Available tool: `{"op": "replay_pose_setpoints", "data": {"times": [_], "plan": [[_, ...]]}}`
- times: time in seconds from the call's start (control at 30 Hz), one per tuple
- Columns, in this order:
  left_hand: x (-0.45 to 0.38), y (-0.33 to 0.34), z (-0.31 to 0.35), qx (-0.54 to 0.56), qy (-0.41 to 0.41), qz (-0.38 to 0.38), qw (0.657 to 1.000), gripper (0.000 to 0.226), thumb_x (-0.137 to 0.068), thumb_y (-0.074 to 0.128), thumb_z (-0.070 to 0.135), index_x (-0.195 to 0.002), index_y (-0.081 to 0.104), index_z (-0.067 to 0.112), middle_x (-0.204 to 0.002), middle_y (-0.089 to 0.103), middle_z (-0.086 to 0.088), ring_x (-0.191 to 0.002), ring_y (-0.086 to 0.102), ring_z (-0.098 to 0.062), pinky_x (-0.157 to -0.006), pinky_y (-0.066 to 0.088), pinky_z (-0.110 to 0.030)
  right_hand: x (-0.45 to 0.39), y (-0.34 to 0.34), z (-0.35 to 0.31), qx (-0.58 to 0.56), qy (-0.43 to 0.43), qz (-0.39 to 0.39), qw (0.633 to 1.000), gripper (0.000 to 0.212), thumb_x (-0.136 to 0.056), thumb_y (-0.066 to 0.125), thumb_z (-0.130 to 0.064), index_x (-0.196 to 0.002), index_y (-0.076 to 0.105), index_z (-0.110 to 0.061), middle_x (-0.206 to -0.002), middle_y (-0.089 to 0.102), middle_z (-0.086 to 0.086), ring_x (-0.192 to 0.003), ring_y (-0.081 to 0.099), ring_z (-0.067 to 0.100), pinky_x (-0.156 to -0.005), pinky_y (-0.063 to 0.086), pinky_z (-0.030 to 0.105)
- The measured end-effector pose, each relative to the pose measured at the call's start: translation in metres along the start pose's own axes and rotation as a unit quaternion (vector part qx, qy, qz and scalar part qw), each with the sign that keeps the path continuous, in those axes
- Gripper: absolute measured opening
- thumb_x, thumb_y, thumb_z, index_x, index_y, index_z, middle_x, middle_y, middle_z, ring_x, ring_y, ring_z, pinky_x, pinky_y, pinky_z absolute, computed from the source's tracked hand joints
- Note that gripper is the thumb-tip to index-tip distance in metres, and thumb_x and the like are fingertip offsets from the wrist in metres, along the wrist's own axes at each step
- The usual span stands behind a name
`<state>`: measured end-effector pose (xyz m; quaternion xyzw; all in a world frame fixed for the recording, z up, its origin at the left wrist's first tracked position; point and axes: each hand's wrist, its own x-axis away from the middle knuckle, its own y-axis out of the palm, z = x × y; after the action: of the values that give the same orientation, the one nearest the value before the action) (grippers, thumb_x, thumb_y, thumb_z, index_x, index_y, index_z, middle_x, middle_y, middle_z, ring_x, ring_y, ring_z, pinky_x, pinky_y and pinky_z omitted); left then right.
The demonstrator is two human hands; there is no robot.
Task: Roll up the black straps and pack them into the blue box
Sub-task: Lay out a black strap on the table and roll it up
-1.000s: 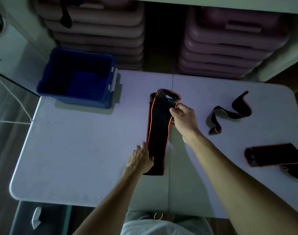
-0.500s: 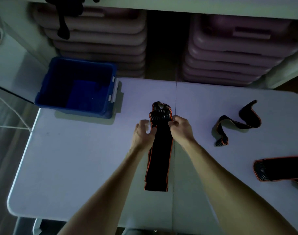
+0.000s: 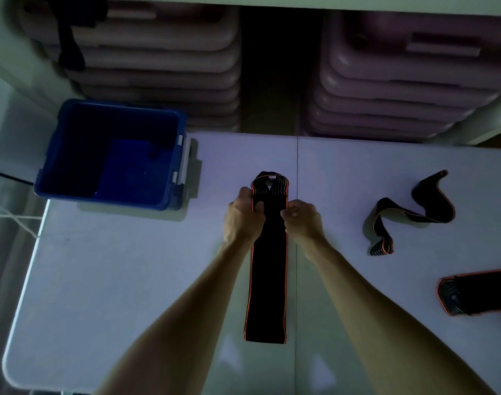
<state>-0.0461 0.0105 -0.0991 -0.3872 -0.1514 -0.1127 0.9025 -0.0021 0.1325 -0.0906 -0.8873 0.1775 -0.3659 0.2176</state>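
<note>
Step in hand: the rolling of the long black orange-edged fabric strap [image 3: 267, 269] is judged to be just begun, its far end being folded over into a first loop.
Left hand [image 3: 243, 216]: the strap's left edge is pinched near the loop by curled fingers and thumb.
Right hand [image 3: 302, 220]: the strap's right edge is pinched likewise by curled fingers, directly across from the left hand.
Strap in hand: it is laid flat along the centre seam of the pale folding worktop [image 3: 123, 280], well to the right of the blue plastic box [image 3: 48, 181].
Blue box: it is set at the worktop's far left corner; no strap can be made out inside it.
Other straps: a twisted black strap [image 3: 414, 213] and a flat folded black strap [image 3: 477, 293] are left further right of the box, untouched.
Next move: the loop is likely to be turned over toward the near end, with both edges kept aligned and tight.
</note>
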Motion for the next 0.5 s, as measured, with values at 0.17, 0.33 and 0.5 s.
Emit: {"op": "replay_pose_setpoints", "data": {"times": [0.17,0.33,0.5], "plan": [[-0.008,0.0,0.006,0.019,-0.002,0.031,0.999,0.023,-0.095,0.051,0.033,-0.102,0.052,0.012,-0.095,0.068,-0.018,-0.085,0.063,-0.038,-0.07,0.055,-0.046,-0.005,0.0,-0.003,0.053,-0.015,-0.019,0.998,0.02,-0.077,0.048,0.0,-0.062,0.05,-0.014,-0.06,0.053,0.003,-0.054,0.049,0.022,-0.048,0.038,0.028],[-0.013,-0.002,0.002,0.032,0.026,0.019,0.999,0.017,-0.09,0.047,0.025,-0.078,0.05,0.013,-0.072,0.058,-0.009,-0.069,0.059,-0.037,-0.053,0.037,-0.031,-0.006,0.003,-0.008,0.028,-0.063,0.052,0.996,0.003,-0.079,0.056,-0.012,-0.08,0.055,-0.015,-0.07,0.06,0.001,-0.063,0.057,0.017,-0.05,0.041,0.024],[-0.016,-0.003,0.0,-0.002,0.044,-0.042,0.998,0.013,-0.08,0.047,0.028,-0.069,0.047,0.023,-0.077,0.061,-0.01,-0.068,0.059,-0.032,-0.052,0.037,-0.029,-0.016,0.006,-0.003,0.011,-0.153,0.128,0.98,0.008,-0.086,0.06,-0.017,-0.086,0.066,-0.012,-0.081,0.071,0.007,-0.073,0.066,0.022,-0.065,0.05,0.026]]}}
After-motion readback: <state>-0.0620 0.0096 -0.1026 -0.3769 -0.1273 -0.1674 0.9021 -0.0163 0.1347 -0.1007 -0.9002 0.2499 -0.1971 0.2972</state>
